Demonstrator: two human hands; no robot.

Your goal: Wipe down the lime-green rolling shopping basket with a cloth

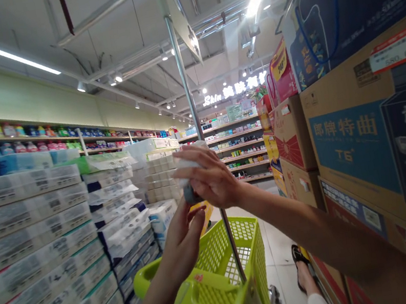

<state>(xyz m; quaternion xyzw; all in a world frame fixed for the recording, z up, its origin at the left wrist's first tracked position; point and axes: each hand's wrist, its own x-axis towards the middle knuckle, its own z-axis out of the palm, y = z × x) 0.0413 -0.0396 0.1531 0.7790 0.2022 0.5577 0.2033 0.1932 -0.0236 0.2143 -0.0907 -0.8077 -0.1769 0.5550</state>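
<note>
My right hand is raised in front of the metal pole, with its fingers curved round a whitish object with a dark grey end. Its kind is too blurred and covered to tell. Just below, my left hand reaches up to the grey end with bent fingers, the thumb standing apart; part of the fingers is hidden. Under both hands stands a lime green shopping cart with a basket-like mesh body. The pole rises from the cart area up to a sign board.
Stacked packs of tissue paper fill the left side. Liquor cartons with price labels line the right, close to my right arm. Shelves of goods stand ahead. A foot in a black slipper is on the tiled floor.
</note>
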